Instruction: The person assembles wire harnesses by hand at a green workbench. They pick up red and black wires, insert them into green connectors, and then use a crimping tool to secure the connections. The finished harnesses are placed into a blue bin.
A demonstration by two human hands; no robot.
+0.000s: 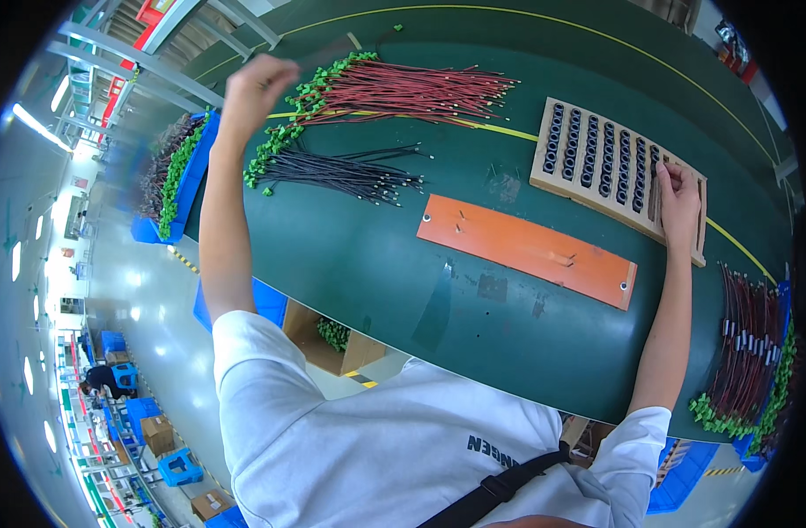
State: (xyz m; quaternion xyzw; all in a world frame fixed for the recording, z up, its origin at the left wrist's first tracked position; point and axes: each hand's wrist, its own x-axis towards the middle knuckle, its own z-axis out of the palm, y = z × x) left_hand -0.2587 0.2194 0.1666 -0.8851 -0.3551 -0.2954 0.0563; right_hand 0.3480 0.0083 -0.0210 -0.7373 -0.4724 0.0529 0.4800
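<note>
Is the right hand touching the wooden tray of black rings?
Touching. In the head view, the right hand lies flat on the near end of the wooden tray, fingers pressed on its last rows of black rings, with no gap showing.

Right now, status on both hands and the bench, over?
Left hand raised over the red wire bundle, grip unclear. Right hand resting on the wooden tray of black rings. Orange board and black wire bundle lie between, untouched.
</note>
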